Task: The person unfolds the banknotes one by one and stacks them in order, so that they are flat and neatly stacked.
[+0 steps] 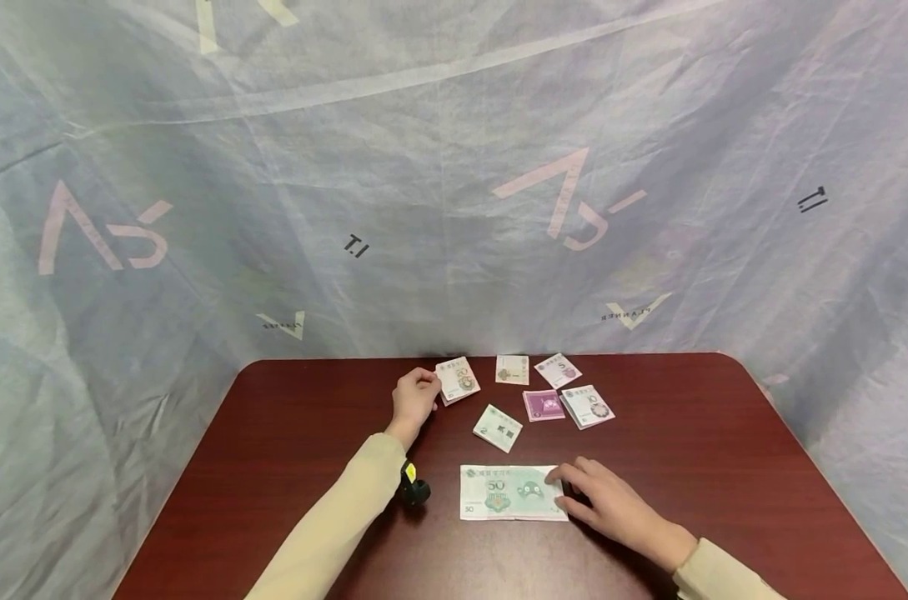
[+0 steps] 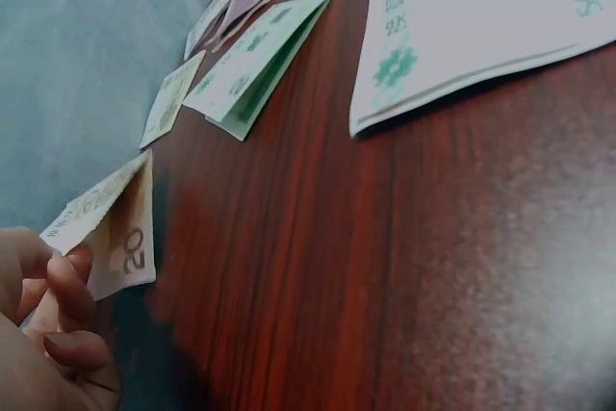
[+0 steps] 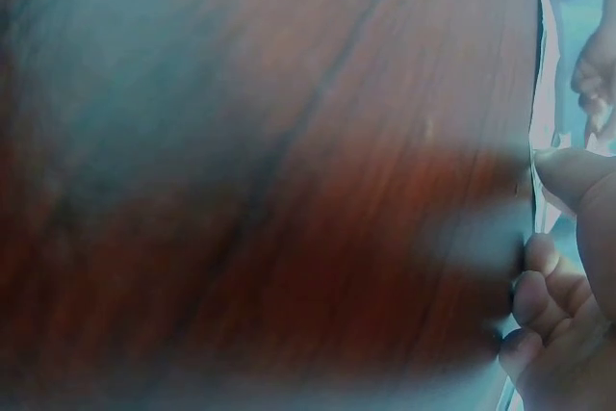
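Observation:
In the head view my left hand (image 1: 414, 404) is at the back of the table, its fingertips on the edge of a folded 20 banknote (image 1: 458, 380). The left wrist view shows thumb and finger pinching the upper flap of that folded note (image 2: 125, 228), which stands partly spread. My right hand (image 1: 607, 504) rests at the right end of a flat green 50 banknote (image 1: 509, 493), thumb and fingertips touching its end. This note looks layered at its edge in the left wrist view. In the right wrist view the thumb (image 3: 573, 175) lies along the note's edge.
A folded green 2 note (image 1: 498, 428) lies between the hands. Farther back right are a folded 1 note (image 1: 512, 369), a 5 note (image 1: 558, 371), a purple note (image 1: 544, 405) and a folded 10 note (image 1: 587, 407). Grey cloth (image 1: 438, 208) hangs behind the table.

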`<state>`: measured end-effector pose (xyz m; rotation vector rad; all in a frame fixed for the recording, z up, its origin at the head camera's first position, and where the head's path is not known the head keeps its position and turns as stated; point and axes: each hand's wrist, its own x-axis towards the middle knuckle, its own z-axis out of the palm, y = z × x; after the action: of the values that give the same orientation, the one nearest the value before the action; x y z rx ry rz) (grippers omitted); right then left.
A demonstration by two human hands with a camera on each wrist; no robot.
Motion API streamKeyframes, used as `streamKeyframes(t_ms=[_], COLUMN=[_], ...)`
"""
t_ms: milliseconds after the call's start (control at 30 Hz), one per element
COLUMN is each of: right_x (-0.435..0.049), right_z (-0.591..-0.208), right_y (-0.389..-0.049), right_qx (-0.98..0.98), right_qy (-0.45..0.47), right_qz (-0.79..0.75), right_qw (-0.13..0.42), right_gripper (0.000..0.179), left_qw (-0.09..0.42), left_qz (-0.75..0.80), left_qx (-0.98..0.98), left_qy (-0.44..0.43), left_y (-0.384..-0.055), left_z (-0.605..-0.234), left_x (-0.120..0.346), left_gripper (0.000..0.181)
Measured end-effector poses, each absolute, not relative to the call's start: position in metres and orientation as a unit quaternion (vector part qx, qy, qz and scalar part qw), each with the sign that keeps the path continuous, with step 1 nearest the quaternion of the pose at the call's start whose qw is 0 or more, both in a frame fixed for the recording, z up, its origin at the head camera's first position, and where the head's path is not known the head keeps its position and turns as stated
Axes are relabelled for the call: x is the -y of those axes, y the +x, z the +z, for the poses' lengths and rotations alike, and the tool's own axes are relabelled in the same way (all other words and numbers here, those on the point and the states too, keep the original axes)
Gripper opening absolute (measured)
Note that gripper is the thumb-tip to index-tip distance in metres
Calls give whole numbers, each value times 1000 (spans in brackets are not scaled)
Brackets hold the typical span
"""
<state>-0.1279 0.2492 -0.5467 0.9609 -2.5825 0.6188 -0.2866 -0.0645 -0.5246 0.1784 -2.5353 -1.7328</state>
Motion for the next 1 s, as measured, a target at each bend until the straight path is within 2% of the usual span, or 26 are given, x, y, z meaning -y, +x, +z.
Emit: streamKeyframes(t_ms=[500,1000], right_x=[-249,-249], right_z=[-546,-544], right_y=[-125,-127], right_qx=[904,908], right_qy=[336,330], right_qz=[222,223], right_qw=[147,132], right_gripper=[31,31], left_qw=[17,-54], left_qz=[-627,-698], left_qx=[778,713], left_qy=[24,-33], left_y=[-263,-239], left_z=[-514,-495], left_x=[81,86], left_gripper=[8,9])
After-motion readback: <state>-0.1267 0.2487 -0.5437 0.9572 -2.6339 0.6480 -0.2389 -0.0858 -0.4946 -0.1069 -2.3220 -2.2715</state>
